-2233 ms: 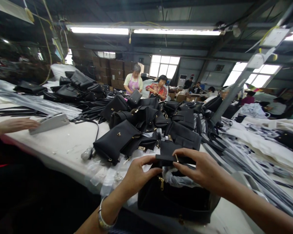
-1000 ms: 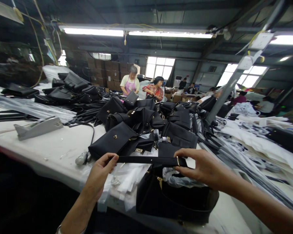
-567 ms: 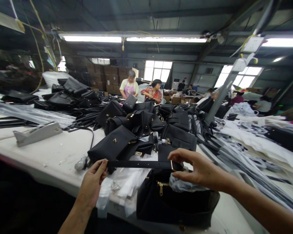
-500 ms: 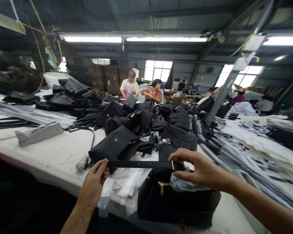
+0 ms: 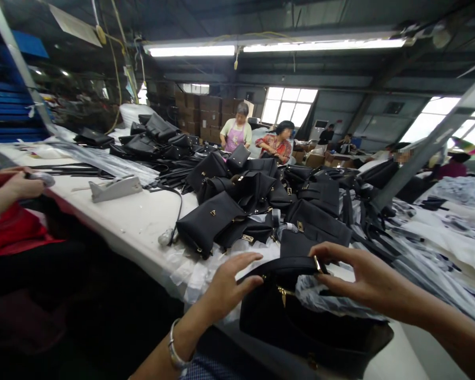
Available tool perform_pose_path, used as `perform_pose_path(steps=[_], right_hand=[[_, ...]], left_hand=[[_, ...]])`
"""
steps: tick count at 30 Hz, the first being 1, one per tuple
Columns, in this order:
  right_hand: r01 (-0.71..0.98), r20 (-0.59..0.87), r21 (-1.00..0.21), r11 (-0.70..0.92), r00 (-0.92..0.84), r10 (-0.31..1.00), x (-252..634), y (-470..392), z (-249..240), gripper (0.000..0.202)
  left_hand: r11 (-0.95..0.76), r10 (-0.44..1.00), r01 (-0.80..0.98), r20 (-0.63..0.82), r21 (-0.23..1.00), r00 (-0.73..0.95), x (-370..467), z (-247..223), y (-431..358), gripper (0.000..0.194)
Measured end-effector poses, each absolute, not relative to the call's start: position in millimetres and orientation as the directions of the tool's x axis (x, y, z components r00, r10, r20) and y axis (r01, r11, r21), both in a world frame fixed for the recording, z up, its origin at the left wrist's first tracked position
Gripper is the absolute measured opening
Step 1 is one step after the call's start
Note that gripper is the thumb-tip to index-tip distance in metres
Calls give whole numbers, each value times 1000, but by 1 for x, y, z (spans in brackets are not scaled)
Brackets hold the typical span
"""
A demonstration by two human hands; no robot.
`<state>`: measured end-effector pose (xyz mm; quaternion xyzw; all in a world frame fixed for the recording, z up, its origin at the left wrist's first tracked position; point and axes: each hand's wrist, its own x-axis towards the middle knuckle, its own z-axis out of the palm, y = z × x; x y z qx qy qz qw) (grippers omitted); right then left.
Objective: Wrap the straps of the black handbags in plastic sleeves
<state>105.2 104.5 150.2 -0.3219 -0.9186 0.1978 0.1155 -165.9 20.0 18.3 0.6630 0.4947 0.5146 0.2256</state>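
Observation:
My right hand [image 5: 350,277] pinches a black strap [image 5: 287,265] at its gold buckle [image 5: 319,264], above the bag. My left hand [image 5: 227,287], with a silver bangle on the wrist, has thumb and fingers apart around the strap's other end, which curves down toward the bag's left side. Below both hands an open black handbag [image 5: 312,343] sits at the table edge, its dark inside showing. A gold zipper pull [image 5: 283,296] hangs at its opening, and crumpled clear plastic [image 5: 320,295] lies under my right hand.
Black bags [image 5: 211,219] pile up across the white table [image 5: 130,219]. A grey holder [image 5: 115,188] and loose straps lie left. A slanted metal post [image 5: 411,153] rises at right. Another person's hand [image 5: 26,186] holds something wrapped at far left; more people work behind the pile.
My left hand has let go of the strap's end and moved right, its fingers now apart. The strap, stretched straight before, now curves. The view has turned left, bringing another person's hand in.

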Motion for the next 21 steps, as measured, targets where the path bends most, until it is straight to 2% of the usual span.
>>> perform_pose_path(steps=[3, 7, 10, 12, 14, 17, 21], right_hand=[[551, 101, -395, 735, -769, 631, 105, 103, 155, 38], [539, 119, -287, 792, -800, 587, 90, 92, 160, 49], [547, 139, -150, 823, -813, 566, 71, 84, 161, 36], [568, 141, -146, 810, -798, 586, 65, 82, 162, 26], [594, 128, -234, 769, -766, 630, 67, 85, 162, 23], [600, 89, -437, 670, -712, 696, 80, 88, 165, 26], [481, -61, -727, 490, -755, 652, 85, 83, 177, 41]], left_hand=[[-462, 873, 340, 488, 819, 12, -142, 32, 22, 30], [-487, 844, 363, 535, 794, -40, -124, 48, 27, 22], [-543, 805, 418, 593, 728, 13, -118, 63, 26, 23], [-556, 799, 453, 599, 697, 60, -123, 72, 23, 24], [-545, 811, 452, 581, 706, 70, -136, 76, 18, 28], [-520, 827, 400, 562, 755, 15, -159, 74, 11, 34], [-549, 811, 407, 583, 730, 49, -162, 82, 4, 35]])
